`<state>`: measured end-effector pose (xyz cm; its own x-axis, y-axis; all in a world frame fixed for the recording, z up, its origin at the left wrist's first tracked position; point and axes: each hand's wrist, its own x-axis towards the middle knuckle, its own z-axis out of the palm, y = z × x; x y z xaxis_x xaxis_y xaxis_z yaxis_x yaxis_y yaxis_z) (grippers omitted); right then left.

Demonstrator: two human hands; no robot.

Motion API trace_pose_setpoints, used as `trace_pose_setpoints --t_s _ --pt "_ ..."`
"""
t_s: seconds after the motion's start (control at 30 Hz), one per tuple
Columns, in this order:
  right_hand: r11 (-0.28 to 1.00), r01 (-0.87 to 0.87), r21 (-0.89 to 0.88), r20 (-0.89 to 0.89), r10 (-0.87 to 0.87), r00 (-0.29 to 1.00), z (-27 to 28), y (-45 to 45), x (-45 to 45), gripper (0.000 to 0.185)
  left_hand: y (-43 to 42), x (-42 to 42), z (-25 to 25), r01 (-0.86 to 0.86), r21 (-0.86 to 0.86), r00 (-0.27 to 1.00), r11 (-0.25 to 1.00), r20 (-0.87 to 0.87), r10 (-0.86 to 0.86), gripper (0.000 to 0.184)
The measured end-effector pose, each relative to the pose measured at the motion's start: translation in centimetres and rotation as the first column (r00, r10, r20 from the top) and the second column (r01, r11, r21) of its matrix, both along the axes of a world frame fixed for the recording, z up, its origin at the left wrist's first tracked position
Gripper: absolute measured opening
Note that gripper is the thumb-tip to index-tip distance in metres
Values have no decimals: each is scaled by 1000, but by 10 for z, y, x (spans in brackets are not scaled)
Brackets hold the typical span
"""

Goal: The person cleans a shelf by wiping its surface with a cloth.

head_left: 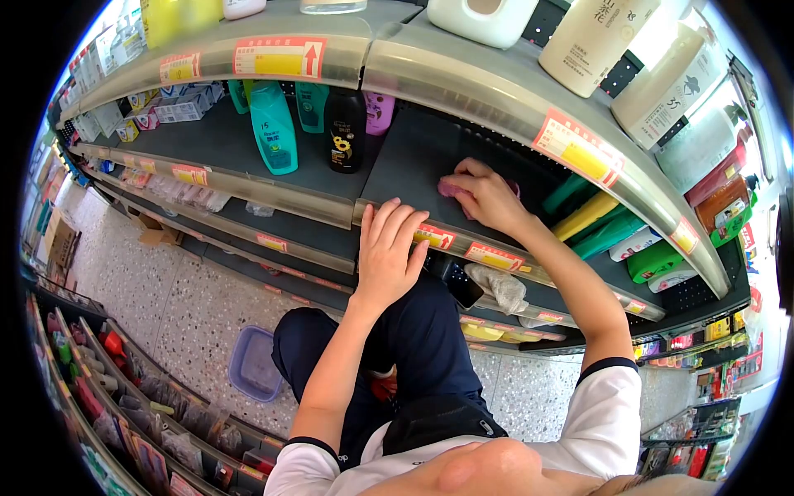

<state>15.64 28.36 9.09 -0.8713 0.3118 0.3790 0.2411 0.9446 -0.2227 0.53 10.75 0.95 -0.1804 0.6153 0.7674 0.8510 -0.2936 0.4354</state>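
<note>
My right hand (488,197) is closed on a pinkish-purple cloth (452,188), pressed to the dark surface of the middle shelf (413,157). Some of the cloth is hidden under the fingers. My left hand (389,248) lies with its fingers stretched over the shelf's front price rail (331,205), holding nothing. To the left on the same shelf stand a teal shampoo bottle (274,132), a black bottle (343,132) and a purple bottle (379,112). Right of my right forearm, several green and yellow bottles (585,217) lean or lie on the shelf.
The upper shelf edge (463,83) overhangs my hands, with large white bottles (595,41) above. A greyish cloth (498,288) and a dark phone-like object (461,285) sit on the lower shelf. A purple plastic basin (255,364) stands on the floor behind me to the left.
</note>
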Motion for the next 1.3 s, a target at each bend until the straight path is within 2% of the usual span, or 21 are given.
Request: trace_pose_setpoints --t_s 0.23,0.53,0.63,0.73,0.83,0.93,1.3 --pt "996 24 86 -22 -22 1000 -9 19 -16 25 -1 0 0 3 3 1000 1000 1 -3 42" --pt "992 113 -62 16 -112 994 -8 12 -17 24 -3 1 2 6 -4 1000 1000 9 -6 42" --pt "996 62 58 -24 -61 998 -10 12 -14 25 -5 2 3 7 -15 1000 1000 13 -7 42" --pt "997 74 30 3 -74 997 -6 5 -7 25 -5 2 3 7 -7 1000 1000 11 -7 42" --pt "997 20 75 -2 -20 1000 -4 4 0 25 -5 2 2 10 -7 1000 1000 11 -9 42" --pt "995 79 -61 33 -77 996 3 -8 7 23 -6 3 3 12 -12 1000 1000 9 -12 43" --pt "980 46 -191 116 -24 993 17 -17 35 25 -5 2 3 7 -12 1000 1000 13 -7 43"
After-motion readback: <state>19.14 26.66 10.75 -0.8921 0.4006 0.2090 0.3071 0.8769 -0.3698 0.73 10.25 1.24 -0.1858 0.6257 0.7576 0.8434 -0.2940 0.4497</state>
